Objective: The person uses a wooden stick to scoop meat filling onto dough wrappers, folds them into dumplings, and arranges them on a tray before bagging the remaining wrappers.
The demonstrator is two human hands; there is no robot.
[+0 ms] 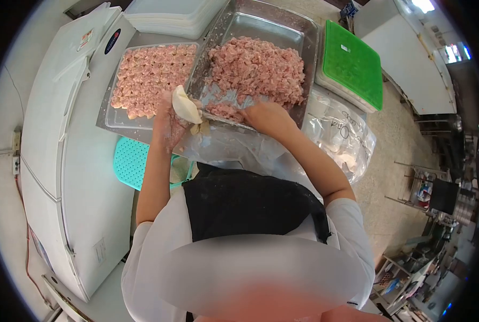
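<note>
My left hand (171,127) is closed around pale dough wrappers (186,105), held up at the near left corner of a metal tray (250,22). Just right of them, my right hand (271,119) is curled at the tray's near edge, knuckles up. A strip of minced meat on a thin pale edge runs from its fingers toward the wrappers; I cannot tell what tool the fingers grip. A large heap of minced meat (258,70) fills much of the metal tray. Left of it, filled dumplings (152,75) stand in tight rows in a plastic tray (122,119).
White plastic lids (170,21) are stacked at the back left. A container with a green lid (352,61) stands right of the metal tray, above a clear plastic bag (341,131) with handwriting. Below left is a turquoise basket (131,161), beside a white chest freezer (84,145).
</note>
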